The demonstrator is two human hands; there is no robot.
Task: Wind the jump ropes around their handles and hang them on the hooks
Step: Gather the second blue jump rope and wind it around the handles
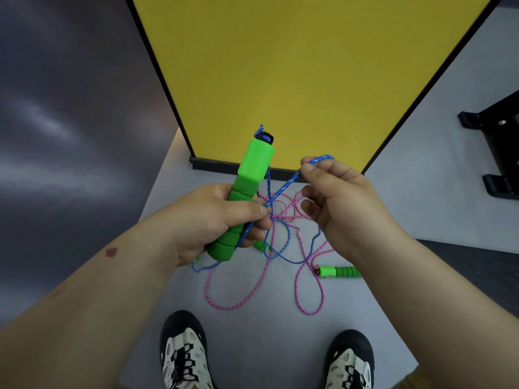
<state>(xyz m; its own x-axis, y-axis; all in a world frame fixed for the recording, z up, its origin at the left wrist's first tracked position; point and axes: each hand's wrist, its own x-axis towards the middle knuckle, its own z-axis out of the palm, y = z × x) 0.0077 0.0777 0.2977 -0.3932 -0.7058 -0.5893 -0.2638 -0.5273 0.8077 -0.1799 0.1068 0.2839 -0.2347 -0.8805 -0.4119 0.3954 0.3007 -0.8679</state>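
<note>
Over grey floor before a yellow panel: left hand gripping green foam handle, right hand pinching limp, light, tangle-prone blue rope; best held near handle.

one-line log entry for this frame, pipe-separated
stage: winding blue rope | left hand: grips green handle | right hand: pinches blue rope | floor: pink rope, second handle

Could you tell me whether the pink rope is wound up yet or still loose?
Still loose: the pink rope lies spread in loops on the floor, tangled with the blue rope.
</note>
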